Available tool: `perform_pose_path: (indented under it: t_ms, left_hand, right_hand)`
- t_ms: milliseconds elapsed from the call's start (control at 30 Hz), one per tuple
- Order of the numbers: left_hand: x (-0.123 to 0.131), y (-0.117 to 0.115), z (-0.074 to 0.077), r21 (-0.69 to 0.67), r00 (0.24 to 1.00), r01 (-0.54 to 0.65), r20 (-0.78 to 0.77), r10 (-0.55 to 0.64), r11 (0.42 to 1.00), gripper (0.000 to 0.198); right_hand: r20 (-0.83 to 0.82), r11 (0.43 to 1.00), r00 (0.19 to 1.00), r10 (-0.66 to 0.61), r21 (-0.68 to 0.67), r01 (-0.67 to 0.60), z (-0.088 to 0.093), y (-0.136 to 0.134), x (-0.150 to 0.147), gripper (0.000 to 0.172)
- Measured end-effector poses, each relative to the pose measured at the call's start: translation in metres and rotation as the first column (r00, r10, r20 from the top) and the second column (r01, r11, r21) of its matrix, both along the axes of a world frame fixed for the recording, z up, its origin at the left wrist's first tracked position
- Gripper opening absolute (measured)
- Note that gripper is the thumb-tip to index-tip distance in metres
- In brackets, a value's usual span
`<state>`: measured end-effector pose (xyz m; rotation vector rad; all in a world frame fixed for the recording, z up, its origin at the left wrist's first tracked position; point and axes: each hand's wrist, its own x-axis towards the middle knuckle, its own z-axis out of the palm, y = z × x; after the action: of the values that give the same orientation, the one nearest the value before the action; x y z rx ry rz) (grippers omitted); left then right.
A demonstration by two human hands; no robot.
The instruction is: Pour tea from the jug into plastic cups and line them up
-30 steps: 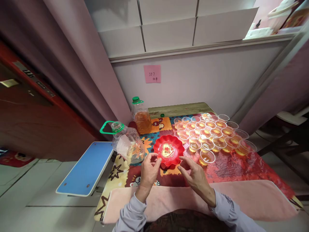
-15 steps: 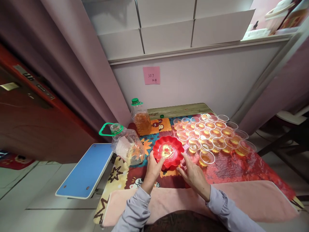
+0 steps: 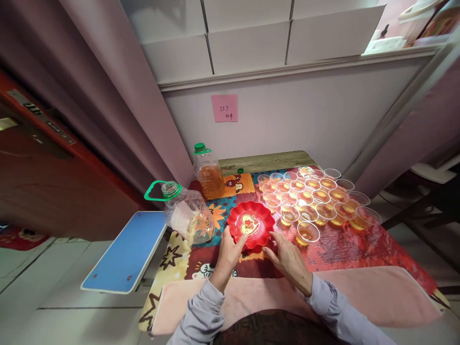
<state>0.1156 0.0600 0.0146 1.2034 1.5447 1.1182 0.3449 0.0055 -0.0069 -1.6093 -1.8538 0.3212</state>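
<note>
A red plate with a scalloped rim (image 3: 264, 218) and a gold heart print in its middle is in front of me, over the patterned tablecloth. My left hand (image 3: 231, 251) grips its lower left rim, the thumb lying over the inside and the other fingers partly hidden beneath. At the lower right rim is my right hand (image 3: 287, 256), thumb and fingers apart, fingertips at the edge; whether they press on it I cannot tell. Close to the right hand stands a clear plastic cup (image 3: 308, 235) with amber liquid, at the front of several rows of similar cups (image 3: 305, 197).
A clear jug with a green handle (image 3: 192, 215) leans at the left. Behind it stands a green-capped jug of amber liquid (image 3: 210, 179). A loose green cap (image 3: 240, 170) lies near the wall. A pink towel (image 3: 370, 292) runs along the front edge; a blue board (image 3: 125, 251) juts out left.
The view has shifted very slightly. Both hands keep almost the same place at the red plate, and the jugs and cups have not moved.
</note>
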Motion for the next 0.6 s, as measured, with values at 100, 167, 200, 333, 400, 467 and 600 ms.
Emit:
perform_pose_path:
  t_ms: [100,167,200,333,400,467,600]
  left_hand:
    - [0.0,-0.002,0.0,-0.003,1.0,0.008,-0.004,-0.008,1.0,0.079]
    - [0.0,-0.003,0.002,-0.004,1.0,0.011,-0.013,-0.011,1.0,0.078]
    - [-0.001,-0.004,0.003,-0.004,1.0,0.013,-0.02,-0.013,1.0,0.078]
    - [-0.002,-0.009,0.008,-0.006,0.998,0.019,-0.064,-0.019,1.0,0.077]
    - [-0.003,-0.011,0.011,-0.005,0.995,0.011,-0.101,-0.012,1.0,0.075]
    - [-0.005,-0.012,0.016,0.0,0.989,-0.007,-0.147,0.007,1.0,0.078]
    - [-0.006,-0.013,0.033,0.052,0.971,-0.035,-0.234,0.046,0.998,0.084]
  right_hand:
    - [0.009,1.0,1.0,0.003,-0.012,-0.003,0.002,-0.001,0.0,0.044]
    - [0.014,1.0,1.0,0.009,-0.027,-0.008,0.004,-0.001,0.001,0.044]
    - [0.017,0.999,1.0,0.013,-0.036,-0.012,0.006,-0.001,0.001,0.044]
    - [0.019,0.998,1.0,0.023,-0.065,-0.022,0.011,-0.001,0.002,0.043]
    - [0.019,0.997,1.0,0.014,-0.078,-0.013,0.015,-0.002,0.003,0.046]
    - [0.01,0.993,1.0,-0.01,-0.12,0.011,0.021,-0.003,0.003,0.053]
    - [-0.019,0.98,1.0,-0.013,-0.198,0.009,0.04,-0.004,0.005,0.06]
